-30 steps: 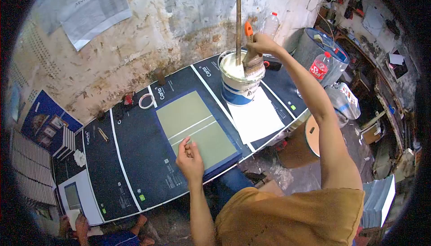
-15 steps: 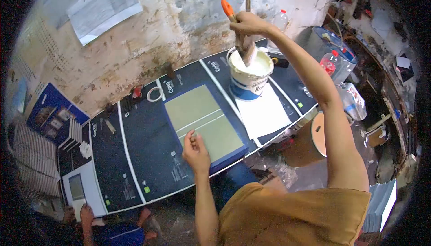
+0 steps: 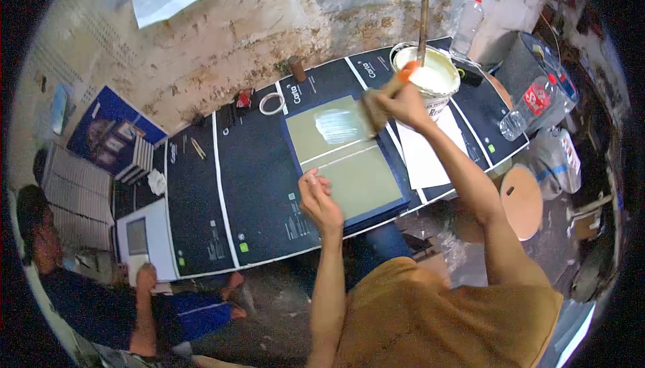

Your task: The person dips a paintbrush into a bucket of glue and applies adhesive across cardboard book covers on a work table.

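Right hand (image 3: 405,105): gripping orange-handled brush (image 3: 373,114)
Olive flat panel (image 3: 305,134): lying left, perhaps touching
Left hand (image 3: 321,200): curling loosely near tabletop's (image 3: 259,166) front edge

I find room over the black tabletop (image 3: 254,166) left of the boards (image 3: 363,183); bucket (image 3: 441,99) and upright stick (image 3: 424,15) crowd the right hand (image 3: 404,105).

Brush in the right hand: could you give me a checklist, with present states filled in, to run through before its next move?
1. Brush gripped by the right hand: ok.
2. Brush loaded: cannot tell, its tip is blurred.
3. Upper panel fully coated: not ok, a white patch covers only part.
4. Left hand clear of that patch: ok, it is at the lower panel, by its left edge.
5. Bucket upright: ok, with a stick standing in it.
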`<move>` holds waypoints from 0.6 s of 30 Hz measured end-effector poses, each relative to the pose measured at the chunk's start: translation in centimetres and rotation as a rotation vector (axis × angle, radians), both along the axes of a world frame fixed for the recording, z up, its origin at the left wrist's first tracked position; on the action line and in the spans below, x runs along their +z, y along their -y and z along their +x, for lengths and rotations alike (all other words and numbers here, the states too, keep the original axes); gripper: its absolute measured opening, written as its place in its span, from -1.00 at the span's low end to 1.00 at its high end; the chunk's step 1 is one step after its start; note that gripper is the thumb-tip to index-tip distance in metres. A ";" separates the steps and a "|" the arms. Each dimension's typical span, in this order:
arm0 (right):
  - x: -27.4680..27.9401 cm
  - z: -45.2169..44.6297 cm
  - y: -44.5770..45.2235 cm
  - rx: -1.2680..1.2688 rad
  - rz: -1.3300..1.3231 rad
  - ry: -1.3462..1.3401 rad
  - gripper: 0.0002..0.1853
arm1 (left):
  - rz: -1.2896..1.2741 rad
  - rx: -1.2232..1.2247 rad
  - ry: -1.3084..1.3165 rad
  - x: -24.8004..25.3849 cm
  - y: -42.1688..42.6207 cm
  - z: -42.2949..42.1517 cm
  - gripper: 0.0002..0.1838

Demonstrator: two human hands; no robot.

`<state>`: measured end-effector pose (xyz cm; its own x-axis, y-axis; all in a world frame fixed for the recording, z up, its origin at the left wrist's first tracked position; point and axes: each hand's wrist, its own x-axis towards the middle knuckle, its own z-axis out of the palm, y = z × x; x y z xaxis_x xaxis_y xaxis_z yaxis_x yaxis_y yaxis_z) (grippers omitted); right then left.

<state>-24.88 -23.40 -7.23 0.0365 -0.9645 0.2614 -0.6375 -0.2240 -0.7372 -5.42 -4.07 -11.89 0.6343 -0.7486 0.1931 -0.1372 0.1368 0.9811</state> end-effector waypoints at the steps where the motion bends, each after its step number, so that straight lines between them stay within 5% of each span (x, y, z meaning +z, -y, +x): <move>1: 2.5 -1.6 -2.1 -0.030 0.034 -0.004 -0.50 | 0.006 -0.001 -0.019 -0.1 0.1 0.0 -0.63; 3: 2.2 -4.8 -3.3 0.022 0.002 0.468 -0.70 | -0.071 -0.035 -0.195 -0.5 0.4 0.7 -0.60; 5: 5.5 -4.4 -7.1 0.033 0.041 0.687 -0.65 | -0.106 -0.031 -0.324 -0.5 0.2 1.2 -0.56; 13: 0.2 6.5 -12.2 0.109 -0.016 0.368 -0.69 | -0.117 0.040 -0.246 -1.2 0.1 1.3 -0.47; 18: -0.7 0.4 -12.6 0.026 0.080 0.026 -0.66 | -0.094 0.014 -0.236 -1.0 -0.3 1.1 -0.53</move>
